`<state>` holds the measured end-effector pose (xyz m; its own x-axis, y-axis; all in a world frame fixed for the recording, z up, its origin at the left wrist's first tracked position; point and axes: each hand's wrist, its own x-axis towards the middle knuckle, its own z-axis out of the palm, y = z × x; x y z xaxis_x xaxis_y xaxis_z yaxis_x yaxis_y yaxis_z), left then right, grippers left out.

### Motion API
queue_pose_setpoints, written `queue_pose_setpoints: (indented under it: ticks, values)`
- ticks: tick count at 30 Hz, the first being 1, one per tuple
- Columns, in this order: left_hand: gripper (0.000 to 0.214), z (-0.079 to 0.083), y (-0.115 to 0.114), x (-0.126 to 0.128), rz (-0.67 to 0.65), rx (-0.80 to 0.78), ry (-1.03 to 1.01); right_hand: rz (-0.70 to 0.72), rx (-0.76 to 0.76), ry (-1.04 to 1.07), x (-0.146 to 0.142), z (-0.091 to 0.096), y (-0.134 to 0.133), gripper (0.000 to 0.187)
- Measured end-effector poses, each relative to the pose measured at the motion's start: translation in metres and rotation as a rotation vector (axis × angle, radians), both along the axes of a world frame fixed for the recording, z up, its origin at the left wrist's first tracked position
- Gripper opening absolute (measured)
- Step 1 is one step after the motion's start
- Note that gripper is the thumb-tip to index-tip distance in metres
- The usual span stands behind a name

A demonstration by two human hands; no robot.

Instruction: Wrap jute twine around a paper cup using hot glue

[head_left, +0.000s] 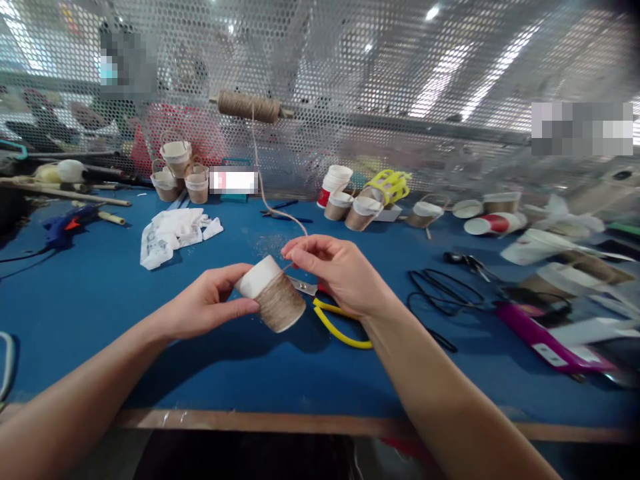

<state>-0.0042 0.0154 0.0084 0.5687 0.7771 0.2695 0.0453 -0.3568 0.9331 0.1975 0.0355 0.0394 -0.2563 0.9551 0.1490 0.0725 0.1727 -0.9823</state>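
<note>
Mesh panel (310, 60) at back, blue benchtop (210, 380) in front; L hand (205, 303) and R hand (345, 273) both over benchtop, approx. ctr. White cup (274, 293) w/ brown wrapped band, tilted in L hand's grip; yellow-handled scissors (334, 333) on benchtop, partly hidden by R hand. Brown spool (249, 107) up at panel; twine (263, 193) runs spool to R hand, pinched betw. thumb & fingertips just beside cup.

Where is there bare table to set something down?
Left: between the blue glue gun, crumpled white tissue and left forearm. Near edge: between that and the right forearm, nearer than the twine-wrapped white cup and yellow-handled scissors. Crowded: the right side, with a magenta tool and red-and-white paper cup.
</note>
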Motion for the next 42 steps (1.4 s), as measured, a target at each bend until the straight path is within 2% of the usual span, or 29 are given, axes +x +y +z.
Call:
queue_pose_setpoints:
  ticks: [4, 11, 17, 22, 35, 38, 42]
  values:
    - [0.025, 0.003, -0.003, 0.001, -0.03, -0.065, -0.03, -0.057, 0.117, -0.133, 0.003, -0.002, -0.006, 0.021]
    - [0.026, 0.0, -0.001, 0.0, -0.015, -0.081, 0.008, -0.076, 0.165, -0.187, 0.004, 0.004, -0.017, 0.019]
    - [0.026, 0.001, -0.002, 0.0, -0.008, -0.041, 0.028, -0.093, 0.191, -0.259, 0.005, -0.003, -0.013, 0.02]
    - [0.03, 0.002, -0.005, 0.001, 0.0, 0.003, 0.08, -0.086, 0.15, -0.273, 0.004, -0.009, -0.011, 0.022]
    - [0.034, -0.001, -0.005, -0.003, 0.002, 0.035, 0.037, -0.038, -0.01, -0.153, -0.009, -0.021, -0.018, 0.028]
    - [0.035, -0.003, -0.003, -0.004, 0.037, 0.102, 0.086, -0.03, -0.077, -0.145, -0.011, -0.024, -0.019, 0.03]
    - [0.03, -0.003, 0.004, -0.007, 0.058, 0.26, 0.177, 0.055, -0.188, -0.078, -0.01, -0.029, -0.015, 0.037]
